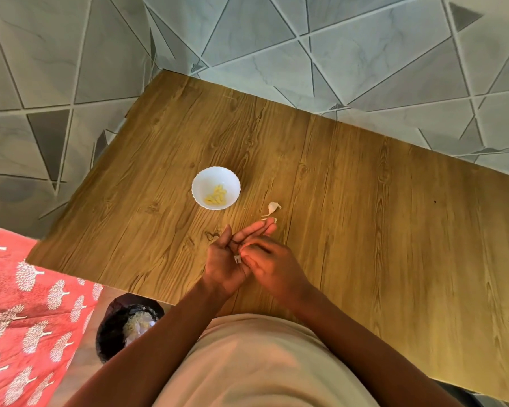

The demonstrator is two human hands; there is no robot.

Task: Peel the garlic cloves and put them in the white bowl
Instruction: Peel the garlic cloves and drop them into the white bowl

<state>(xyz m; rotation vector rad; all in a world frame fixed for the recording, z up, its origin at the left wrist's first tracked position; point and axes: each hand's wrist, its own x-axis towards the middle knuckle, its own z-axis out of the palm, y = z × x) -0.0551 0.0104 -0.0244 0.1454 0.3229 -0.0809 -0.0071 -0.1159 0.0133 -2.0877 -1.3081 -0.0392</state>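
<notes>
A small white bowl (216, 188) stands on the wooden table (365, 215) and holds several peeled yellowish cloves (216, 197). Just right of the bowl lies an unpeeled garlic clove (273, 207) with a scrap of skin beside it. Below them my left hand (228, 259) is palm up with its fingers stretched out, a small garlic clove (237, 257) resting in it. My right hand (272, 267) presses against the left one, its fingertips pinching that clove. Most of the clove is hidden between the two hands.
A dark bin (124, 324) lined with a black bag, with pale garlic skins inside, stands on the floor under the table's near left corner. A red patterned cloth (21, 312) lies at the lower left. Grey tiled floor surrounds the table.
</notes>
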